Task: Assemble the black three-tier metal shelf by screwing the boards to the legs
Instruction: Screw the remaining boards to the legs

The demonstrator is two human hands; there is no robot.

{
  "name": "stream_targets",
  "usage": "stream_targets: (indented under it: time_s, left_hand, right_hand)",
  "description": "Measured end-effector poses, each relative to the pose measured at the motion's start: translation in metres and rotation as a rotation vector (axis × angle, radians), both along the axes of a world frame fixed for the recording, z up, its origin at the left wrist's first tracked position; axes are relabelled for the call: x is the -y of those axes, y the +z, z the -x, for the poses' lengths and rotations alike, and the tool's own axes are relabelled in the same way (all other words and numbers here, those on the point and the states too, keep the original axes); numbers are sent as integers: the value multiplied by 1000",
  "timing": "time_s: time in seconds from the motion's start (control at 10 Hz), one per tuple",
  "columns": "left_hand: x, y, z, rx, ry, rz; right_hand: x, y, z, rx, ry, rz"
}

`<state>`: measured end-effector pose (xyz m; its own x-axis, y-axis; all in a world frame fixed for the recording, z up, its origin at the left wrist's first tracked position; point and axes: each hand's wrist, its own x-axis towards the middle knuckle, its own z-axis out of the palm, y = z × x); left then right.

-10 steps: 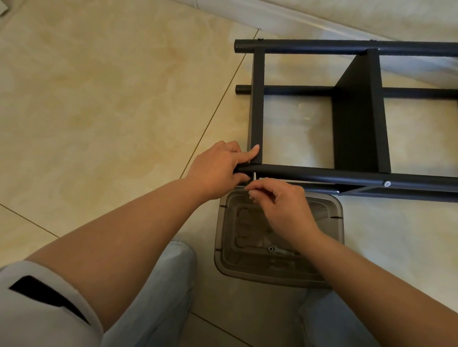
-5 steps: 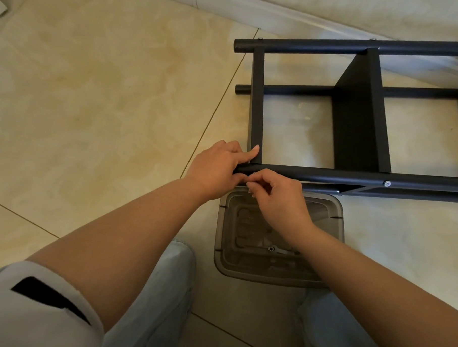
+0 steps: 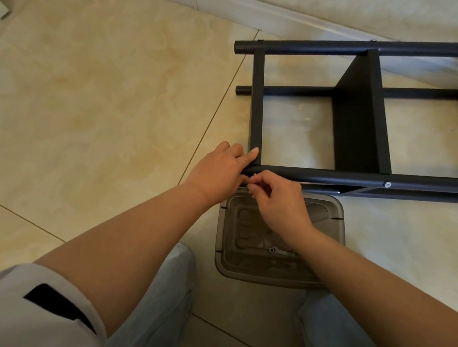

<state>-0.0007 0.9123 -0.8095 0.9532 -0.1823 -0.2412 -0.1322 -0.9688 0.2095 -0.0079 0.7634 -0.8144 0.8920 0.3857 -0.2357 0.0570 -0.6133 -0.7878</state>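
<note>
Shelf (image 3: 356, 121), black and partly built, lay on its side on the beige tiled floor (image 3: 94, 102), with its long round legs running left to right across the upper right of the view. The nearest leg (image 3: 353, 176) crossed just beyond both hands. A thin end board (image 3: 257, 106) stood edge-on between this leg and the far leg (image 3: 333, 48), close to the legs' left ends. A wider middle board (image 3: 361, 121) stood further right, and a silver screw head (image 3: 387, 184) showed in the near leg right below it.

At the corner where the end board met the near leg, the left hand (image 3: 217, 170) gripped the leg's left end, its fingers curled round the tube and the forefinger laid straight up against the foot of the end board. The right hand (image 3: 276, 199) was just beside it, touching it, with thumb and fingertips pinched on a small pale screw (image 3: 254, 175) held against the near side of the leg. Very little of the screw showed, and I could not tell how far it had gone in.

Directly under the right hand, near the person's knees, a translucent grey plastic tray (image 3: 328, 211) sat on the floor, its far edge tucked beneath the lower leg (image 3: 405, 195) of the shelf. A small dark tool (image 3: 277, 251) lay in it; its kind was not clear. Light grey trousers (image 3: 165, 288) and a pale short sleeve (image 3: 33, 309) with a black mark filled the lower edge. A pale skirting board (image 3: 282, 17) ran along the wall behind the shelf.
</note>
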Motion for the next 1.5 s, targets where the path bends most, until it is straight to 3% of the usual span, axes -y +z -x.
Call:
stream_targets:
  time_s: [0.6,0.8,1.5]
  left_hand:
    - [-2,-3,2,2,23,52]
    - [-3,-4,2,-2,33,53]
    - [-3,-6,3,25,41,49]
  right_hand:
    - [-8,3,-8,-41,-55,51]
    - [-10,9,-11,2,33,171]
    - [-11,16,-18,-2,67,312]
